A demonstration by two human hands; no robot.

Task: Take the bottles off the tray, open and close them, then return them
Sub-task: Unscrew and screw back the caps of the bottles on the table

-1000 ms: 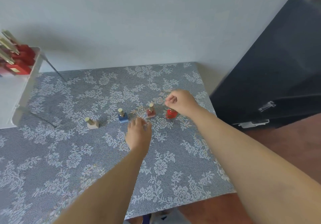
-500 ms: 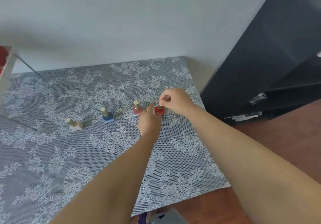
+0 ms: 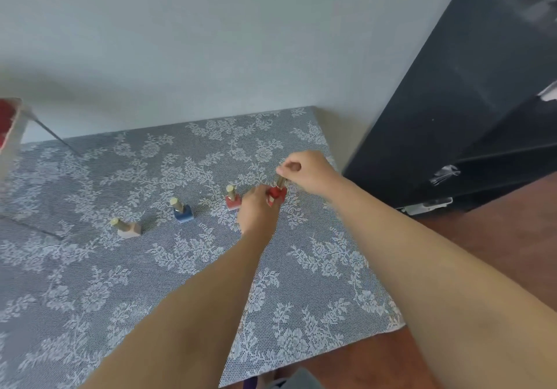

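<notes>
Now both hands (image 3: 304,171) grip the red bottle (image 3: 275,194).

left hand (image 3: 256,212): forearm extended, fingers curled round small red square glass bottle (image 3: 276,195) | right hand (image 3: 304,170): knuckles up, fingertips pinching its gold cap (image 3: 280,181)

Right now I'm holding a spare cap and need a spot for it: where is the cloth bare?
Bare cloth lies in front of the bottle row, toward the near table edge, and behind it up to the wall. It is crowded around the red bottle, where the left hand and right hand work, beside the second red bottle, blue bottle and beige bottle.
</notes>
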